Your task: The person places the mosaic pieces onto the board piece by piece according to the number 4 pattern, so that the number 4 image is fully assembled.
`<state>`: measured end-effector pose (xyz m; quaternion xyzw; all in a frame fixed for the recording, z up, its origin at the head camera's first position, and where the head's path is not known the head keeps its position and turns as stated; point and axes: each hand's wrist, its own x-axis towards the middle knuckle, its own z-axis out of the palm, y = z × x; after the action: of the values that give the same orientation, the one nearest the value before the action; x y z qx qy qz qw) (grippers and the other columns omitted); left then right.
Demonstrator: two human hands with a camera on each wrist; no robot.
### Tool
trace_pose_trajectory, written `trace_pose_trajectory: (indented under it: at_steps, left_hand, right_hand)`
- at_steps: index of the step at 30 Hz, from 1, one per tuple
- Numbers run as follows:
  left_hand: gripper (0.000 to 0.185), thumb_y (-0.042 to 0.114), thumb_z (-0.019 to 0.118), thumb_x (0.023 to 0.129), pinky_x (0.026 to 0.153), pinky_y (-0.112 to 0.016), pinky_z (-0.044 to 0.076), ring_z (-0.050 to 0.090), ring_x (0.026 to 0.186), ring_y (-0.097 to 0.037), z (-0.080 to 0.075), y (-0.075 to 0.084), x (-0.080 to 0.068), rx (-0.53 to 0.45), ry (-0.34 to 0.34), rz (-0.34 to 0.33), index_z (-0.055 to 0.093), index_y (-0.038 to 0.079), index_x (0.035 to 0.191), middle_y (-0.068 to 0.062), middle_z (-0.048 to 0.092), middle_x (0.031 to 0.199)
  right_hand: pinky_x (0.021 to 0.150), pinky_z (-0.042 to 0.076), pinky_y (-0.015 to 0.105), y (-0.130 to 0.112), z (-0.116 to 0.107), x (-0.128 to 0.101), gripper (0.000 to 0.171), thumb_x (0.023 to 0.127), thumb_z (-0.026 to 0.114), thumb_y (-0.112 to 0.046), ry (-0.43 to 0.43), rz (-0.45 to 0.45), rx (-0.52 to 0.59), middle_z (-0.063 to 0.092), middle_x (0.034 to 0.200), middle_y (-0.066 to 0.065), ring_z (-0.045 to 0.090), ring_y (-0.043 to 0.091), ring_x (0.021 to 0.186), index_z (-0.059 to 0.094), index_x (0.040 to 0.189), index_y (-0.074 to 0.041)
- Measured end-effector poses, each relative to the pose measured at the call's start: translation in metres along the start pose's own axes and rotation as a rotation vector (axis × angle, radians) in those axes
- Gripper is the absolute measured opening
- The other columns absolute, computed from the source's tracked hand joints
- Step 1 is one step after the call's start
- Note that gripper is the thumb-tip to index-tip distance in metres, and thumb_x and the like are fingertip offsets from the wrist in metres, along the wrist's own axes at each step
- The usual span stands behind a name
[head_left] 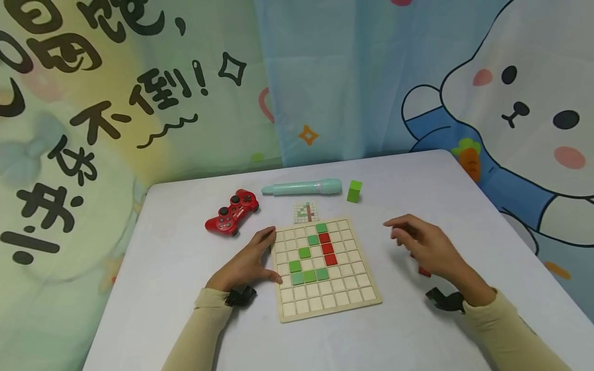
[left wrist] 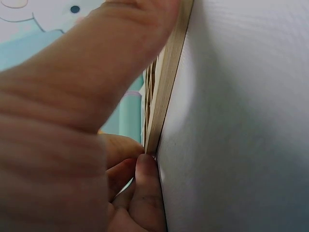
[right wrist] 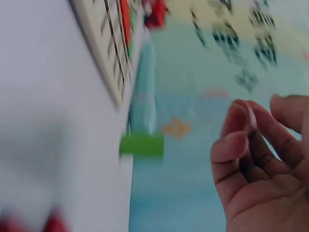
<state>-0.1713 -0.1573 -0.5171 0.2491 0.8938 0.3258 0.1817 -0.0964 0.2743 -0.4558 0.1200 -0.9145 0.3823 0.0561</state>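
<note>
A wooden grid board (head_left: 357, 296) lies in the middle of the white table (head_left: 185, 288), with green tiles (head_left: 309, 276) and red tiles (head_left: 327, 248) set in its cells. My left hand (head_left: 264, 257) rests against the board's left edge, index finger near the top and thumb lower down. The left wrist view shows the thumb (left wrist: 96, 63) lying along the board's rim (left wrist: 166, 82). My right hand (head_left: 419, 245) hovers right of the board, fingers loosely curled and holding nothing. Loose red tiles (head_left: 424, 271) lie partly hidden beneath it.
A small pattern card (head_left: 306, 212) lies just behind the board. Farther back are a red gamepad (head_left: 232, 212), a teal pen (head_left: 301, 188) and a green block (head_left: 354, 191). Printed curtains hang behind the table.
</note>
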Motion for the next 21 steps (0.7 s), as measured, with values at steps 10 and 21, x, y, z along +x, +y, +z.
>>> trace_pose_trajectory:
  at_steps: [10, 21]
  left_hand:
    - [0.128, 0.044, 0.099, 0.072, 0.131, -0.051, 0.033, 0.021, 0.167, -0.029, -0.002, -0.001, -0.003, -0.013, -0.004, -0.004, 0.024, 0.009, 0.170, -0.003, 0.018, 0.180]
    - [0.127, 0.041, 0.099, 0.073, 0.131, -0.051, 0.032, 0.021, 0.166, -0.030, -0.002, 0.003, -0.003, -0.011, -0.005, 0.001, 0.024, 0.010, 0.170, -0.005, 0.018, 0.180]
  right_hand:
    - [0.073, 0.054, 0.011, 0.056, -0.035, -0.073, 0.024, 0.107, 0.066, -0.018, 0.047, 0.230, -0.092, 0.072, 0.114, 0.010, 0.061, -0.001, 0.087, 0.068, 0.130, -0.011]
    - [0.064, 0.042, 0.015, 0.078, -0.013, -0.089, 0.037, 0.086, 0.088, -0.010, 0.025, 0.107, -0.203, 0.060, 0.099, -0.004, 0.046, -0.001, 0.080, 0.072, 0.119, -0.014]
